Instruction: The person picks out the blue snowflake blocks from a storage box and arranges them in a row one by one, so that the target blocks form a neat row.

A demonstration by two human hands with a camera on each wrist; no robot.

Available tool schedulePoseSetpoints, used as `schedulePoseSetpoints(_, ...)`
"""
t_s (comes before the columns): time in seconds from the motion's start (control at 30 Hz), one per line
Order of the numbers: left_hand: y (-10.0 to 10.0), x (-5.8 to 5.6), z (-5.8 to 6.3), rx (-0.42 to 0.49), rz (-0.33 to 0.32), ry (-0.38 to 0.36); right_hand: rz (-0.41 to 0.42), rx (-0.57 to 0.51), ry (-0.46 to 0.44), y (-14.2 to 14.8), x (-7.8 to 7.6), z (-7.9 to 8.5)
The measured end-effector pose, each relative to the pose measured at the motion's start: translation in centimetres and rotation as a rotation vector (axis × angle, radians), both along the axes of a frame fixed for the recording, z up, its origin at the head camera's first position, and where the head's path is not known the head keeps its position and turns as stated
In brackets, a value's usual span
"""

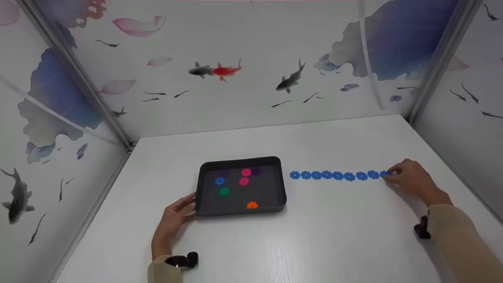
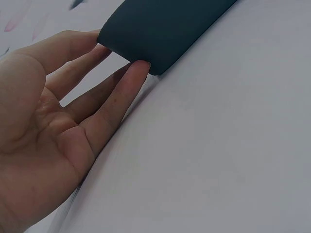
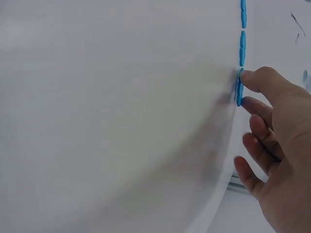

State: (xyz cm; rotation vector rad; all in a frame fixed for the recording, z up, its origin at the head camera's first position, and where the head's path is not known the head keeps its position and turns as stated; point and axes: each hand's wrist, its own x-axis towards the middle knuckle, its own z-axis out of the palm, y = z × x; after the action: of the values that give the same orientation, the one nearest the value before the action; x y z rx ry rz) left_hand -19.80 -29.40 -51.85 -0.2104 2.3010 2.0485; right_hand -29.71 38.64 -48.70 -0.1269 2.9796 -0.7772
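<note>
My right hand [image 1: 414,179] pinches a blue flower-shaped plastic disc [image 3: 240,87] between thumb and index finger, at the right end of a row. Several matching blue discs [image 1: 327,175] extend leftward from it in a nearly straight line, flat on the table. A black rectangular tray [image 1: 240,212] stands left of the row. Against its left side rest the fairly straight fingers of my left hand [image 1: 173,220]; in the left wrist view the fingertips touch the tray's end wall [image 2: 146,34]. Inside lie a blue disc [image 1: 219,181], a green disc [image 1: 224,192], an orange disc [image 1: 252,205], two pink discs [image 1: 244,181] and dark purple ones [image 1: 256,171].
The white tabletop [image 1: 314,243] is bounded by a printed back wall [image 1: 251,106] with painted fish, plus side panels at left and right. Metal posts [image 1: 444,59] stand at the far corners. Each wrist carries a small black device [image 1: 423,228].
</note>
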Motion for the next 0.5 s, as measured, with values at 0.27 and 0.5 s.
schedulePoseSetpoints(0.27,-0.1,-0.1,0.0,0.004,0.002,-0.014,0.011,-0.021,0.015,-0.1,0.1,-0.1)
schedulePoseSetpoints(0.5,-0.1,-0.2,-0.2,0.004,0.010,-0.024,0.010,-0.055,0.095,-1.3,-0.1,1.1)
